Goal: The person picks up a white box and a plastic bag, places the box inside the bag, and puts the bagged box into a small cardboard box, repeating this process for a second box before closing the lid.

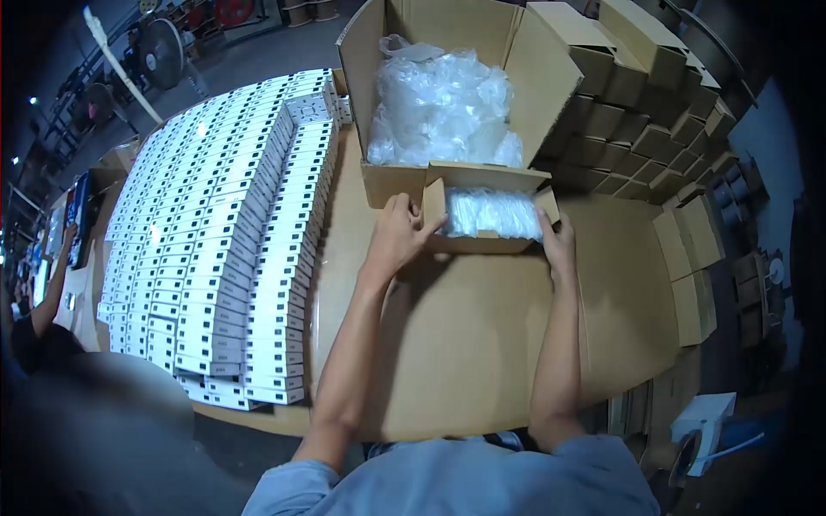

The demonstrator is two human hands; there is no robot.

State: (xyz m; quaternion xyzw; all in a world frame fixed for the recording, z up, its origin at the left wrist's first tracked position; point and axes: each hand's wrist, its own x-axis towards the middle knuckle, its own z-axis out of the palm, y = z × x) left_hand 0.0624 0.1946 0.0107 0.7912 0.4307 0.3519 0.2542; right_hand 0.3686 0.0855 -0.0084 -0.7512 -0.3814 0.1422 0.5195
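A small open cardboard box [469, 247] sits on the table in front of me, its lid flap raised at the back. Clear plastic-wrapped items [492, 213] fill it; what is inside the wrapping is too blurred to name. At the box's left end, my left hand [398, 234] grips the side, fingers bent and thumb over the edge. My right hand [558, 241] holds the opposite end by its flap. Just behind stands a large open carton [400, 185] with a heap of clear plastic bags [447, 103] in it.
Rows of stacked white boxes [206, 224] cover the table's left side. Brown cardboard boxes [632, 129] are piled at the back right, and more open ones [691, 258] stand along the right edge. Another person's arm [58, 279] shows at far left, near a fan [162, 52] behind.
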